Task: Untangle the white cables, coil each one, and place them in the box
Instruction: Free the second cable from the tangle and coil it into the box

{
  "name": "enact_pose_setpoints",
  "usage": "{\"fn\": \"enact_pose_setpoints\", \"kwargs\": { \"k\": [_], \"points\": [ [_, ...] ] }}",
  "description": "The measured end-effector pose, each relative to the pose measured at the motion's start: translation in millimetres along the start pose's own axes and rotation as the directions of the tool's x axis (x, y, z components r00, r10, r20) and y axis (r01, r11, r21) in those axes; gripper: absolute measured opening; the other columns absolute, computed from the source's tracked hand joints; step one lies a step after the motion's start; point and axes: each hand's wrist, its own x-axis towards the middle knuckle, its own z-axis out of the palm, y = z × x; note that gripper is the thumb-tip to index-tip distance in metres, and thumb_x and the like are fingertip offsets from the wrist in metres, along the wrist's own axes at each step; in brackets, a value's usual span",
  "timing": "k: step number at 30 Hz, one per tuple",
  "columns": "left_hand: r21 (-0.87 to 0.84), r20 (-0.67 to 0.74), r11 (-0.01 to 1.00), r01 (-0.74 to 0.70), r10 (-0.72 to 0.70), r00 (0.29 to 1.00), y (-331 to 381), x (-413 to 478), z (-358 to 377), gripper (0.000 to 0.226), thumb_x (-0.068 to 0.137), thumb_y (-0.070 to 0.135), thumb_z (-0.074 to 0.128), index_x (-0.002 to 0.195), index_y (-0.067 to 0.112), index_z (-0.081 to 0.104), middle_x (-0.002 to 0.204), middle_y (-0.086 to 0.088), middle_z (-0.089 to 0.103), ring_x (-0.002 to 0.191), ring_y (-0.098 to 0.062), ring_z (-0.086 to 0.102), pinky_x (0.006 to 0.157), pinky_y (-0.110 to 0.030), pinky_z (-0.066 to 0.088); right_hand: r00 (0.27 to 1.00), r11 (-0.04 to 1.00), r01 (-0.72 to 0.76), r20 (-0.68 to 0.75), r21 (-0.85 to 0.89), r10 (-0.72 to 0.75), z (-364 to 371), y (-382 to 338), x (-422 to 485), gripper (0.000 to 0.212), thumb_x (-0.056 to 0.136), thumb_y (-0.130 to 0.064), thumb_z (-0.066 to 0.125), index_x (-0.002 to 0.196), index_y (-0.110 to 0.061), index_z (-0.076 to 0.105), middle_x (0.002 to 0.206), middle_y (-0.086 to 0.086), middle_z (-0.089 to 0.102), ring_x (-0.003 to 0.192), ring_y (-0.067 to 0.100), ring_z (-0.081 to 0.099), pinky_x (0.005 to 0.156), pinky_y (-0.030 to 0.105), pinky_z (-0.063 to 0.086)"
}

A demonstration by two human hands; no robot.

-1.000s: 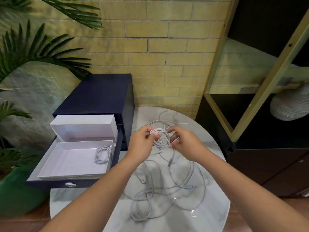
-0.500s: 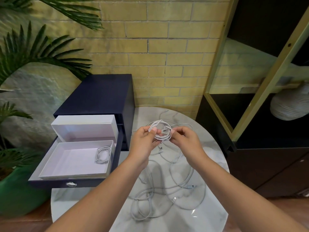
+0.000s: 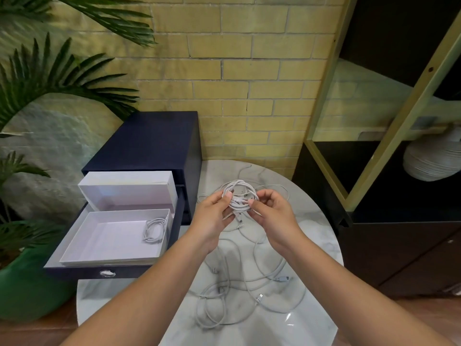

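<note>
Above the marble table (image 3: 316, 233), in the head view, the left hand (image 3: 212, 217) and right hand (image 3: 273, 217) hold a coiled white cable (image 3: 240, 194) between them. Left fingers curl round the coil's left side; the right thumb and forefinger pinch its right side. Tangled cables (image 3: 249, 283) lie on the table beneath. A second coil (image 3: 154, 231) lies in the white box (image 3: 104, 236), inside the open drawer (image 3: 82, 272) at left.

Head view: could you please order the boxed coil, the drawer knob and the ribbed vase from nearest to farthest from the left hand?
From the left hand:
1. boxed coil, just left.
2. drawer knob, lower left.
3. ribbed vase, far right.
</note>
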Motion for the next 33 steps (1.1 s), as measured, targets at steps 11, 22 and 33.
{"fn": "enact_pose_setpoints", "kwargs": {
  "k": [11, 22, 33],
  "points": [
    [0.375, 0.037, 0.918, -0.125, 0.120, 0.992, 8, -1, 2, 0.016, 0.099, 0.020, 0.046, 0.095, 0.018, 0.061, 0.093, 0.009, 0.074, 0.101, -0.009, 0.061, 0.086, -0.024, 0.040, 0.994, 0.992, 0.035, 0.109, -0.120, -0.022, -9, -5, 2, 0.018, 0.092, -0.005, 0.057, 0.109, -0.007, 0.053, 0.093, 0.013, 0.066, 0.084, 0.017, 0.063, 0.077, 0.027, 0.051],
    [0.620, 0.101, 0.733, -0.280, 0.280, 0.955, -7, -4, 15, 0.027, 0.103, 0.029, 0.036, 0.097, 0.015, 0.058, 0.083, 0.009, 0.060, 0.078, -0.004, 0.055, 0.065, -0.009, 0.040, 0.962, 0.946, 0.136, 0.268, -0.295, -0.054, -24, -15, 3, 0.012, 0.094, -0.007, 0.055, 0.103, -0.014, 0.059, 0.095, 0.019, 0.059, 0.085, 0.023, 0.062, 0.081, 0.033, 0.054],
    [0.673, 0.029, 0.681, -0.288, 0.364, 0.931, -25, -10, 16, 0.029, 0.104, 0.027, 0.032, 0.102, 0.012, 0.057, 0.080, 0.006, 0.054, 0.071, -0.004, 0.049, 0.058, -0.009, 0.037, 0.917, 0.982, -0.028, 0.387, -0.186, 0.100, -35, -9, -4, 0.025, 0.093, -0.008, 0.058, 0.116, -0.009, 0.049, 0.081, 0.008, 0.061, 0.071, 0.014, 0.058, 0.075, 0.024, 0.054]
  ]
}}
